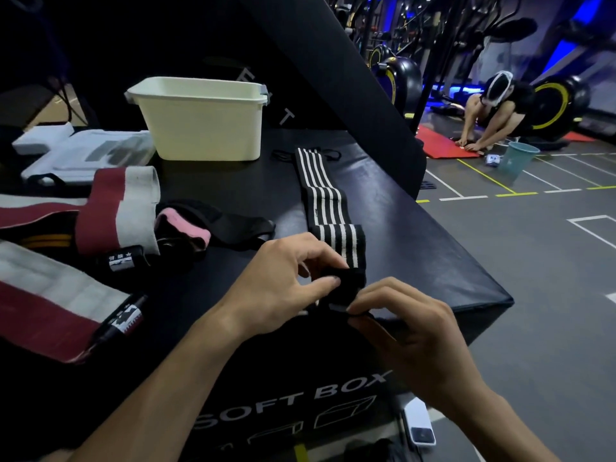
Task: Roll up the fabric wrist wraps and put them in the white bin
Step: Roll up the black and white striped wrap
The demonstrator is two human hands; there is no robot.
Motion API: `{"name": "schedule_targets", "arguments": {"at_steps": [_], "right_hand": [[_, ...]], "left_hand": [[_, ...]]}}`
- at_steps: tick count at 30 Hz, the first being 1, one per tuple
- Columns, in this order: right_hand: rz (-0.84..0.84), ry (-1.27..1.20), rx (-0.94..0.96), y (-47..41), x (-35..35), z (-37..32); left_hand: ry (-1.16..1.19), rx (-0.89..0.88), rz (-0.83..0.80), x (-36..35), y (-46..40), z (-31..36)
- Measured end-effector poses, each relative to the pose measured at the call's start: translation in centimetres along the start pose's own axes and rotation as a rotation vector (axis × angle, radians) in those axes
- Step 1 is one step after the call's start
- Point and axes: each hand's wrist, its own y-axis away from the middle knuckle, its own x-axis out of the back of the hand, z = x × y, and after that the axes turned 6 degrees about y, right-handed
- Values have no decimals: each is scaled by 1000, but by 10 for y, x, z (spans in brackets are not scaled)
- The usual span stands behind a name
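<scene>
Overhead, dim gym lighting falls on a black padded counter point(416, 235); its white bin point(200, 121) shows no contents. Left hand point(280, 281) and right hand point(406, 325) pinch the striped wrist wrap's point(326, 201) near end.

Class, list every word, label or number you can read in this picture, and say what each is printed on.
"SOFT BOX": on the front of the black box.
Faint pale letters on the black panel behind the white bin: too dim to read.
Tags on the maroon and white wraps: too small to read.
</scene>
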Motion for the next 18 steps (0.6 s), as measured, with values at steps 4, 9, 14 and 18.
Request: {"name": "schedule_targets", "arguments": {"at_steps": [4, 9, 14, 18], "right_hand": [[110, 65, -10, -4, 3, -4], [225, 167, -29, -7, 7, -5], [291, 209, -49, -10, 7, -4], [325, 210, -50, -10, 9, -6]], "left_hand": [[96, 11, -78, -1, -2, 4], [163, 32, -95, -6, -4, 7], [256, 64, -65, -8, -5, 11], [330, 89, 67, -10, -5, 13]]}}
